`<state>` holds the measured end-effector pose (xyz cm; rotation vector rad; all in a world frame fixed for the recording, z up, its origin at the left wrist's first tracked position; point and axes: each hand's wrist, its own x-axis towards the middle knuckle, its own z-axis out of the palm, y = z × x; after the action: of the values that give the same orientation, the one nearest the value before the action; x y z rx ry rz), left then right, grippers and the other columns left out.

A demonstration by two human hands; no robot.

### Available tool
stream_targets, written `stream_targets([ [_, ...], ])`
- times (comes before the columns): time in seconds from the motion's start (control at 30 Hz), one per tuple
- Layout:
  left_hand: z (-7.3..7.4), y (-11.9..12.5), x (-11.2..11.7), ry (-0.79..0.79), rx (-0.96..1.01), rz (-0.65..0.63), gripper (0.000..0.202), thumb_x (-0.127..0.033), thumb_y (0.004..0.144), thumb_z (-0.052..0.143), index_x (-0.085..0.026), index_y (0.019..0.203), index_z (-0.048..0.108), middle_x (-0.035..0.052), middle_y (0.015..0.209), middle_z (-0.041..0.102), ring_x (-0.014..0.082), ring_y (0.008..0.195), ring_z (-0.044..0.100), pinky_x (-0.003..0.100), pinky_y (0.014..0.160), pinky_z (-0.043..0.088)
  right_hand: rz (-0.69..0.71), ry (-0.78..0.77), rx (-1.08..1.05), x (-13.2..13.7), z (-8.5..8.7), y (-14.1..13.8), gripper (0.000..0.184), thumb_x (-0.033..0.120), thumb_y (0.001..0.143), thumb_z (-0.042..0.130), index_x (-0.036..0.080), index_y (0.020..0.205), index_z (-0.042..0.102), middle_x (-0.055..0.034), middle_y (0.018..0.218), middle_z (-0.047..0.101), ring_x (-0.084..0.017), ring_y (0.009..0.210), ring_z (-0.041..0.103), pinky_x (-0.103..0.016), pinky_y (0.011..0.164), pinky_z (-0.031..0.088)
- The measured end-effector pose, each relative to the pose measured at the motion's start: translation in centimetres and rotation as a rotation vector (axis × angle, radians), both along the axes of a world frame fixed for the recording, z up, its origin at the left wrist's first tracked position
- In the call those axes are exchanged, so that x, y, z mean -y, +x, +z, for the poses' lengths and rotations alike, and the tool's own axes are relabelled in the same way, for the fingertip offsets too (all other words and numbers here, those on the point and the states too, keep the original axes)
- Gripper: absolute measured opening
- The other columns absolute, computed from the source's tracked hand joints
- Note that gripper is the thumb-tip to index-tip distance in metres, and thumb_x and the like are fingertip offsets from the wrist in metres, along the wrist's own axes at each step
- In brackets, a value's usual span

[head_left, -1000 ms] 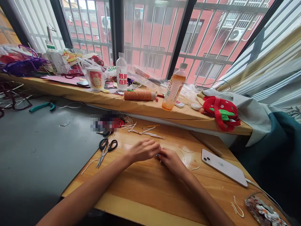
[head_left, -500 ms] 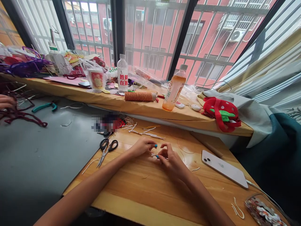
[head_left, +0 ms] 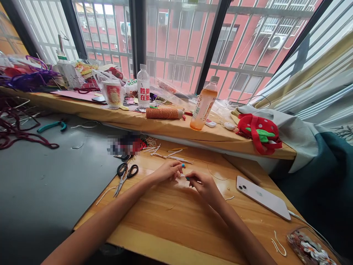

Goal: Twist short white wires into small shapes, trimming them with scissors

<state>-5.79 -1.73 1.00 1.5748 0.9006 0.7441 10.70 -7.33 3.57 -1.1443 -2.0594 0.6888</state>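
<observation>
Over the wooden table, my left hand (head_left: 168, 171) is closed in a pinch, with blue showing at its thumb tip. Facing it, my right hand (head_left: 203, 184) also pinches, blue at its fingertip too. Between them is a small white cord piece (head_left: 182, 176), held at the fingertips; its exact shape is too small to make out. Black-handled scissors (head_left: 124, 177) lie spread to the left of my left forearm. Beyond my hands, several short white cord strips (head_left: 179, 159) are scattered on the tabletop.
A white phone (head_left: 263, 197) on a cable lies right of my right hand. On the ledge stand a water bottle (head_left: 143, 90) and an orange drink bottle (head_left: 203, 106), beside a brown thread spool (head_left: 162, 113). Teal pliers (head_left: 52, 127) and dark red cord (head_left: 30, 138) lie left.
My right hand's raised fingers have folded down, and the white piece sits slightly higher between my hands. Another person's hand at the far left has gone out of view.
</observation>
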Motion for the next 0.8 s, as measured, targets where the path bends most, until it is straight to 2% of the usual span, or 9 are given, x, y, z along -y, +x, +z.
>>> stream_targets([
  [0.07,0.4,-0.3,-0.3,-0.02,0.035,0.147,0.045,-0.05,0.075,0.034,-0.014,0.095,0.05,0.0031,0.077,0.056,0.0029,0.039,0.038,0.014,0.034,0.027,-0.045,0.03,0.02,-0.1,0.1,0.2,0.014,0.016,0.075,0.043,0.016,0.079,0.056,-0.0012,0.063,0.057,-0.011,0.054,0.053,-0.022,0.054,0.041],
  [0.13,1.0,-0.8,-0.5,-0.04,0.022,0.179,0.05,-0.053,0.075,0.029,-0.012,0.092,0.052,0.0046,0.078,0.056,0.0031,0.039,0.039,0.014,0.034,0.027,-0.082,0.059,0.045,-0.2,0.1,0.3,0.014,0.017,0.075,0.043,0.016,0.081,0.056,-0.0011,0.064,0.057,-0.011,0.055,0.053,-0.022,0.054,0.041],
  [0.27,2.2,-1.8,-0.1,-0.046,-0.106,-0.158,0.041,-0.047,0.072,0.043,-0.011,0.086,0.058,0.0036,0.069,0.06,0.0049,0.044,0.042,0.015,0.038,0.029,-0.134,0.056,0.04,0.0,0.2,0.4,0.015,0.021,0.078,0.042,0.017,0.082,0.056,-0.0003,0.062,0.056,-0.011,0.055,0.053,-0.023,0.055,0.041],
  [0.33,2.5,-1.8,0.4,-0.025,-0.13,-0.246,0.033,-0.039,0.07,0.049,-0.012,0.086,0.059,0.002,0.066,0.06,0.0047,0.044,0.04,0.015,0.039,0.027,-0.157,0.032,0.002,0.0,0.3,0.3,0.014,0.022,0.077,0.042,0.017,0.081,0.055,0.0001,0.061,0.056,-0.011,0.055,0.053,-0.023,0.054,0.04],
  [0.57,2.7,-0.7,1.4,0.041,-0.102,-0.264,0.026,-0.028,0.071,0.048,-0.012,0.085,0.062,-0.0006,0.056,0.055,0.0051,0.043,0.035,0.017,0.04,0.024,-0.219,-0.096,-0.264,0.1,0.0,-0.2,0.011,0.027,0.075,0.047,0.017,0.077,0.053,0.0012,0.059,0.055,-0.012,0.054,0.053,-0.023,0.054,0.041],
  [0.7,1.9,-0.3,1.2,0.123,-0.057,-0.254,0.023,-0.026,0.07,0.048,-0.011,0.08,0.063,-0.0004,0.058,0.055,0.0066,0.049,0.04,0.017,0.046,0.028,-0.14,-0.23,-0.501,0.0,0.1,-0.3,0.014,0.03,0.072,0.053,0.016,0.077,0.053,0.0013,0.063,0.055,-0.01,0.053,0.05,-0.023,0.052,0.04],
  [0.8,1.5,-0.3,1.0,0.165,-0.031,-0.221,0.022,-0.026,0.071,0.048,-0.011,0.079,0.062,-0.0005,0.058,0.054,0.0072,0.053,0.042,0.017,0.049,0.03,-0.05,-0.407,-0.619,-0.2,0.3,-0.2,0.017,0.03,0.068,0.057,0.015,0.074,0.056,0.0008,0.064,0.057,-0.008,0.053,0.049,-0.022,0.051,0.038],
])
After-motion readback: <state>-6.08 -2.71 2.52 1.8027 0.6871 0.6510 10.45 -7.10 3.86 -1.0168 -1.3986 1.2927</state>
